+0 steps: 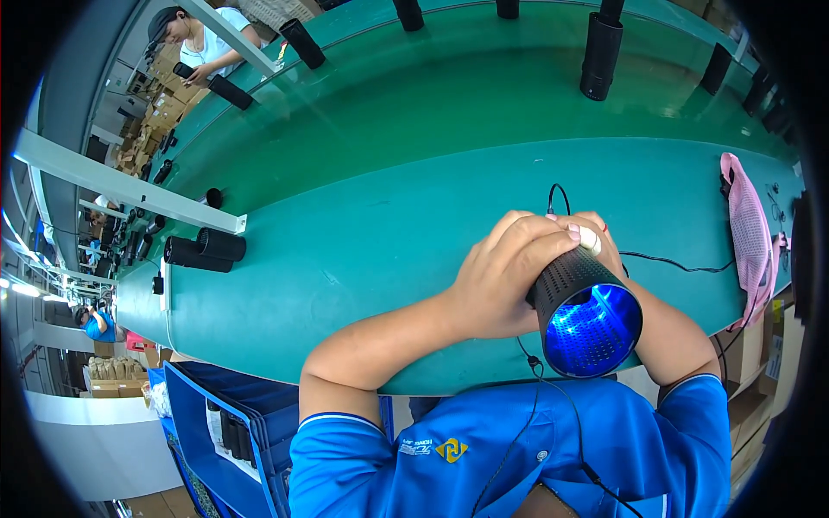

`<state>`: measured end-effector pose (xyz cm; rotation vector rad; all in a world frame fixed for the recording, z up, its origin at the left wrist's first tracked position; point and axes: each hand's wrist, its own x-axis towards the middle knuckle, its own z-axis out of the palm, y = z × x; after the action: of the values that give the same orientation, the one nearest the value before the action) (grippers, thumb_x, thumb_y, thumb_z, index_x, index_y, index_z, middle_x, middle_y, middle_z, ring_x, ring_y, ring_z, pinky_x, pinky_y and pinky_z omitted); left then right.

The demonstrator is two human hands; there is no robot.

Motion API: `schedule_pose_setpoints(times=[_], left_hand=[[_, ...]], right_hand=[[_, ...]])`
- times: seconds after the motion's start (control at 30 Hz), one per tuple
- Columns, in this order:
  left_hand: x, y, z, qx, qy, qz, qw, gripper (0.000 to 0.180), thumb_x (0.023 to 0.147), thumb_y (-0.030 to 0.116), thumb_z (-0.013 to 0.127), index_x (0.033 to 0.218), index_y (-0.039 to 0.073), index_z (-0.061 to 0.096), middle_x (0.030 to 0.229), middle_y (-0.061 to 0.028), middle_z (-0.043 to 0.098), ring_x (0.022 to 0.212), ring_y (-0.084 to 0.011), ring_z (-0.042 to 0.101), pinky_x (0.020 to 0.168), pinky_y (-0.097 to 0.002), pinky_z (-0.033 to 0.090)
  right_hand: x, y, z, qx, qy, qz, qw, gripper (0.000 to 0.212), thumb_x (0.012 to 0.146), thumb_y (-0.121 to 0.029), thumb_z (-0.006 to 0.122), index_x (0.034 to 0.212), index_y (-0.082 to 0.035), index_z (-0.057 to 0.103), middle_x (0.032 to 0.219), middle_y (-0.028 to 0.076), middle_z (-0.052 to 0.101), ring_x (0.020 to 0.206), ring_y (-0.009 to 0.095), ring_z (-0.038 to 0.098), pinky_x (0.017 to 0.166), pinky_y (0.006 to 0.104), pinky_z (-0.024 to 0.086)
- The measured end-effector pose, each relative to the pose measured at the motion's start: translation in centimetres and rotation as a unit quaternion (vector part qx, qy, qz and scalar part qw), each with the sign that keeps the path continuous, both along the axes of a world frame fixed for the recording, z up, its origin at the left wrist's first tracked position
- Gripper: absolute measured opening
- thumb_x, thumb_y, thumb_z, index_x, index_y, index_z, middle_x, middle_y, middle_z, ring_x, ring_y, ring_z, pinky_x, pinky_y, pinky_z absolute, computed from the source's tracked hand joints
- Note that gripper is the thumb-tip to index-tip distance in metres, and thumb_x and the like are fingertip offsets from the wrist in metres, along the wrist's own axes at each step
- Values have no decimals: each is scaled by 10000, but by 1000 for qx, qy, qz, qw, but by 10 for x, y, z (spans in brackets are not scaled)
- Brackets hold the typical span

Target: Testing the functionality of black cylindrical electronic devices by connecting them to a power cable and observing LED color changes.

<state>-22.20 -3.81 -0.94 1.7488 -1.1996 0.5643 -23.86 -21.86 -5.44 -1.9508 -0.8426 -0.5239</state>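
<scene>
A black perforated cylinder (577,281) is gripped between both hands, tilted so that its open end faces me. Blue light shines inside it, showing rows of small holes in the wall. My left hand (505,268) is wrapped over its left side, with the fingers on top at the far end. On the other side my right hand (602,233) is closed round the far end, mostly hidden behind the cylinder. A white wrap covers one fingertip there. A thin black cable (560,192) loops up behind the hands, and another cable (682,262) runs right.
Two black cylinders (223,244) lie at the left of the green table (371,259). Past it, a green belt carries upright black cylinders (602,56). A pink mesh bag (749,242) hangs at the right edge. Blue bins (211,432) stand below left. A co-worker (207,43) handles a cylinder far left.
</scene>
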Motion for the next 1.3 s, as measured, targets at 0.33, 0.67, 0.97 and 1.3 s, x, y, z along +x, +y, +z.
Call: schedule_pose_setpoints(times=[0.33,0.67,0.97,1.3], left_hand=[[-1,1,2,1,-16,-4,1000,608,599,105,749,1148,62,492,1082,-103,539,894,-284,532,757,-355,472],[1,3,2,-26,-28,31,999,576,623,93,731,1150,55,502,1071,-119,545,880,-283,543,747,-362,471],[-4,5,7,-109,-12,17,994,503,669,84,698,1138,37,520,1065,-136,546,868,-290,548,745,-369,475],[-16,2,15,-39,27,-61,997,427,710,83,713,1094,41,533,1059,-118,549,937,-274,575,810,-367,486]], right_hand=[[9,-4,-11,-20,-36,18,999,694,647,-51,718,1272,-79,418,1236,129,535,985,271,558,853,375,434],[11,1,-17,98,92,25,991,658,693,-38,695,1280,-82,400,1216,141,537,941,269,578,799,376,474],[-1,-11,5,303,472,119,819,262,846,-76,598,1093,-23,526,1001,154,614,793,194,613,676,268,506],[1,-22,-16,377,668,236,597,70,838,-35,598,906,-20,599,792,92,627,710,154,622,627,240,510]])
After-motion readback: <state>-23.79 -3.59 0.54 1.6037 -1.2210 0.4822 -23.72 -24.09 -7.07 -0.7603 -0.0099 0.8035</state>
